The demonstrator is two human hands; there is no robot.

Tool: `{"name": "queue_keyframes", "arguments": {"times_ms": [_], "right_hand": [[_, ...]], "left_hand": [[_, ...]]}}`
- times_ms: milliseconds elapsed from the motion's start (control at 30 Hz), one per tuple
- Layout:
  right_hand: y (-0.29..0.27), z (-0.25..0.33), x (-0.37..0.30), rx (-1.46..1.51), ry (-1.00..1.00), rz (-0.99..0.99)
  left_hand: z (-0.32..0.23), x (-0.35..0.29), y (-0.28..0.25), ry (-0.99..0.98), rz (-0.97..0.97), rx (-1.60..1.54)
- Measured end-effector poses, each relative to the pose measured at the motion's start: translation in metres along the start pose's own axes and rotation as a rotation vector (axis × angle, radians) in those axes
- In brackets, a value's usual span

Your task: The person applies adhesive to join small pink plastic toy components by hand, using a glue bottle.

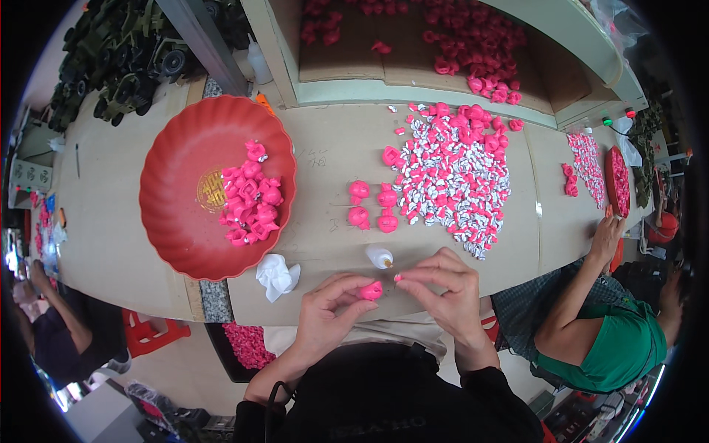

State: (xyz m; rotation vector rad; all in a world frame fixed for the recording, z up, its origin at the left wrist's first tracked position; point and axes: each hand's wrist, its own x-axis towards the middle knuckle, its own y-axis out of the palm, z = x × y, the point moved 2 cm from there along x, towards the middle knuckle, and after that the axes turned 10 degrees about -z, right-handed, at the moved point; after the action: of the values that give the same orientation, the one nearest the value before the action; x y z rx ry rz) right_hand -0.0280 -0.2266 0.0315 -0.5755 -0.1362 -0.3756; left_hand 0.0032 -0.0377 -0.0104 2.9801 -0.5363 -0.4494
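Observation:
At the table's near edge my left hand [332, 306] is closed round a small rounded pink plastic part [371, 290]. Just to its right, my right hand [447, 286] pinches a tiny pink-and-white piece [397, 278] between thumb and fingertips. A small gap separates the two pieces. Right beyond my hands lies a white squeeze bottle [379, 256] with a yellowish tip, pointing toward me. Several pink figure-like parts [359, 193] lie in two short columns farther out. Beside them spreads a pile of small pink-and-white pieces [461, 184].
A red scalloped bowl [166, 221] holding pink parts stands left, with a crumpled white tissue [278, 277] near it. A shelf [354, 92] with more pink parts borders the far side. Dark green toy vehicles [133, 66] crowd the far left. Co-workers sit on both sides.

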Motion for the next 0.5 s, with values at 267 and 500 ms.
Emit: {"name": "queue_keyframes", "arguments": {"times_ms": [267, 500], "right_hand": [[0.006, 0.007, -0.011, 0.040, -0.053, 0.117], [0.014, 0.009, -0.026, 0.003, -0.172, 0.018]], "left_hand": [[0.004, -0.002, 0.004, 0.049, -0.003, 0.024], [0.011, -0.003, 0.005, 0.024, -0.042, -0.082]]}}
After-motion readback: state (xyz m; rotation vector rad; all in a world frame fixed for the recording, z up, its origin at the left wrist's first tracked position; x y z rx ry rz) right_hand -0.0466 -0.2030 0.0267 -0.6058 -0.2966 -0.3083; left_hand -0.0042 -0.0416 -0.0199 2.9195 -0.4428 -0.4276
